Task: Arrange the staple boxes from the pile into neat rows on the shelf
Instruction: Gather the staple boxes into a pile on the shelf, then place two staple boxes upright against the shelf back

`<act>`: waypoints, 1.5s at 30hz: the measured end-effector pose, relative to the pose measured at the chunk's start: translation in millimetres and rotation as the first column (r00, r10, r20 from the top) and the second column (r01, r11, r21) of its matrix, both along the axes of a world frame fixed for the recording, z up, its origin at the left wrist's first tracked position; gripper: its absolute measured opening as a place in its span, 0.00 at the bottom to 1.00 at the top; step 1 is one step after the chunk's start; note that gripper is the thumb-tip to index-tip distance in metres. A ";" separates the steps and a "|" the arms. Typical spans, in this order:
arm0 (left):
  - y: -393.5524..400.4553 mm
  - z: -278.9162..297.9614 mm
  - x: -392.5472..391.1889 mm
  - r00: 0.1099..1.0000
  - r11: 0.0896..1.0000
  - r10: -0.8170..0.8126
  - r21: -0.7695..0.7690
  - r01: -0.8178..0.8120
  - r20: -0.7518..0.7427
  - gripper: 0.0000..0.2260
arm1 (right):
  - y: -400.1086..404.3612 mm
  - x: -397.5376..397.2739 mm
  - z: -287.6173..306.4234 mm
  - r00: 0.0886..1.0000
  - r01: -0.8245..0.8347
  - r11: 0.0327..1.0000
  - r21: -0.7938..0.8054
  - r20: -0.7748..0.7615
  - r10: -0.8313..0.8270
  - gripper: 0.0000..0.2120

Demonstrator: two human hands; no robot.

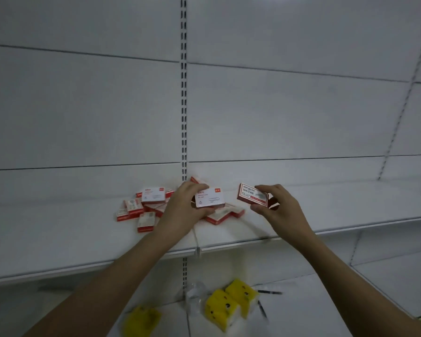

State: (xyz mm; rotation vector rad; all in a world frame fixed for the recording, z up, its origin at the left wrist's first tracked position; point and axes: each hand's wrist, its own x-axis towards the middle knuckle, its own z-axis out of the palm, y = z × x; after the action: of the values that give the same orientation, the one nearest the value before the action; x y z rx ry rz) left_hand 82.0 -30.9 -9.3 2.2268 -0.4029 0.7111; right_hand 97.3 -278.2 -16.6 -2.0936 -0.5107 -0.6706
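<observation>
Shelf [58, 239]: white, w/ slotted upright at back centre.

Pile [141, 207]: red-and-white staple boxes, loose heap on shelf, left of centre; boxes lie at mixed angles, some flat, some tilted. A few more lie under and just right of left hand.

Left hand [187, 205]: fingers curled round a white box [210, 197], thumb on top edge, fingers under; box held above pile, label toward camera, long axis approx. left-right.

Right hand [277, 205]: thumb and fingers pinch a red box [252, 194] at its right end; box clear of shelf, just beside white box, not touching; long axis left-right, left end tipped slightly up.

Lower shelf: yellow packs [229, 305], blurred.
</observation>
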 end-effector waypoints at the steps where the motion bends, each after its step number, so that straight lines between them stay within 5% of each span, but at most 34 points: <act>1: -17.7 2.7 -3.9 1.000 1.000 -0.005 -0.013 0.005 -0.015 0.25 | -19.0 -7.0 4.3 1.000 0.011 1.000 0.010 0.003 -0.011 0.19; 11: -226.2 31.7 -41.3 0.979 0.977 -0.172 -0.143 0.156 -0.107 0.23 | -234.2 -94.5 35.3 0.981 0.175 0.983 -0.051 -0.076 -0.179 0.18; 24: -457.2 14.3 -36.4 0.886 0.903 -0.430 -0.078 0.423 -0.172 0.21 | -467.1 -156.6 15.1 0.887 0.438 0.898 0.044 -0.187 -0.423 0.20; 45: -716.4 -6.5 134.3 0.858 0.887 -0.463 -0.111 0.449 -0.224 0.20 | -693.4 5.1 19.8 0.837 0.476 0.878 -0.051 -0.281 -0.470 0.15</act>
State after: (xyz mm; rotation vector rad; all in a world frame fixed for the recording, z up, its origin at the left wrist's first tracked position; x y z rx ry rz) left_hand 216.3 -747.3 -15.7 2.0209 -0.7440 0.1869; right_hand 102.4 -971.7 3.1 -2.2649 0.1921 -0.6233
